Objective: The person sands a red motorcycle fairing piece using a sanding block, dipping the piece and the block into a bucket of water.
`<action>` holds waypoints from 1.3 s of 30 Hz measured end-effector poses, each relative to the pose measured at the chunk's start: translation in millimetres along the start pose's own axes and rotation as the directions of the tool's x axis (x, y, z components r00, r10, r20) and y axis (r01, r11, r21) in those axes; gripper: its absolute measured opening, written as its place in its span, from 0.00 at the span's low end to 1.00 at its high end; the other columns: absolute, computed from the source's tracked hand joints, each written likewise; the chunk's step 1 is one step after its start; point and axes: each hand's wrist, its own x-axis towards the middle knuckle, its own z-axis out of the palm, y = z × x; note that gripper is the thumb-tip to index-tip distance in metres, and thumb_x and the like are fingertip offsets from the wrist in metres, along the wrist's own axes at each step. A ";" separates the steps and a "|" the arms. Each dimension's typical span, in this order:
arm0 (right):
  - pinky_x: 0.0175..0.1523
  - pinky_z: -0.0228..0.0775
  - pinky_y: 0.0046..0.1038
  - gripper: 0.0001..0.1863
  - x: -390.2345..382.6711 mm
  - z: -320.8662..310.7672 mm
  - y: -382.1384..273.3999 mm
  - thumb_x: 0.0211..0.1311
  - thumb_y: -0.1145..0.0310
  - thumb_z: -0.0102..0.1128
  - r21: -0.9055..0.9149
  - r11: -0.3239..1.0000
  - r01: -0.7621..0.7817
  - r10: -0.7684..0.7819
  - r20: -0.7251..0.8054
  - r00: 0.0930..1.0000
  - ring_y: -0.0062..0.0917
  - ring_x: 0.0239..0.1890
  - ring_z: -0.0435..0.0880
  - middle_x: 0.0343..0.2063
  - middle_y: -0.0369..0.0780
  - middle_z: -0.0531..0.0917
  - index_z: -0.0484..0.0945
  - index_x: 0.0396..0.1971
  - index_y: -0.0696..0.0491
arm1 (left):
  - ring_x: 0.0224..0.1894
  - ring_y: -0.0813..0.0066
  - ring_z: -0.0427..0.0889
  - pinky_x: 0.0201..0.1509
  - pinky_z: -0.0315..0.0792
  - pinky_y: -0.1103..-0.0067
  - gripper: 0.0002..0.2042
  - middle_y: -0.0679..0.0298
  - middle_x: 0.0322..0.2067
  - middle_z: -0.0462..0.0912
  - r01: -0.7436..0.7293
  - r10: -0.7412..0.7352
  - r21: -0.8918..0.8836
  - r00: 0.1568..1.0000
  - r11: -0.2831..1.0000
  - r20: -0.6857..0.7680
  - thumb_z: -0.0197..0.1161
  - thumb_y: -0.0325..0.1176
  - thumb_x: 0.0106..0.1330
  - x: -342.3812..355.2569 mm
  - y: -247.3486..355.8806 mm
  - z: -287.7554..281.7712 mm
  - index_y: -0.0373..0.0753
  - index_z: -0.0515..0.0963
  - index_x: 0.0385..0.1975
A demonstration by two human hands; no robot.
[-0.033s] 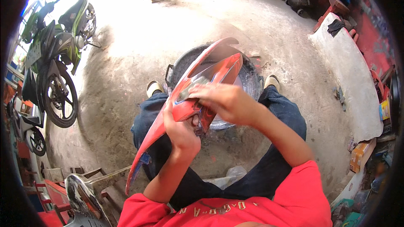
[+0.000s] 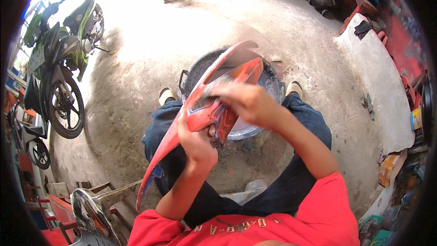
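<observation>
hands [image 2: 196,141] grip red fairing [image 2: 205,109] (over basin [image 2: 193,70]) — both.

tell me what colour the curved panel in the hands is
The curved panel is red with blue and dark swirl graphics, seen in the head view.

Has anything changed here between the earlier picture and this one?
Nothing visibly changed. The left hand grips the long red motorcycle panel from below, as before, and the right hand rests on its upper face, blurred, in the same place. The panel stays tilted over the round black tub between the person's feet, and the green motorcycle stands parked at the left.
</observation>
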 end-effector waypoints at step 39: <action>0.65 0.74 0.38 0.17 -1.1 -18.2 -8.3 0.70 0.71 0.57 -0.106 0.993 -0.054 0.058 0.030 0.998 0.41 0.59 0.83 0.54 0.48 0.84 0.80 0.56 0.57 | 0.23 0.82 0.74 0.25 0.66 0.83 0.21 0.65 0.37 0.86 -0.009 0.010 -0.019 0.998 1.000 0.068 0.42 0.48 0.78 -0.3 7.4 4.0 0.40 0.77 0.50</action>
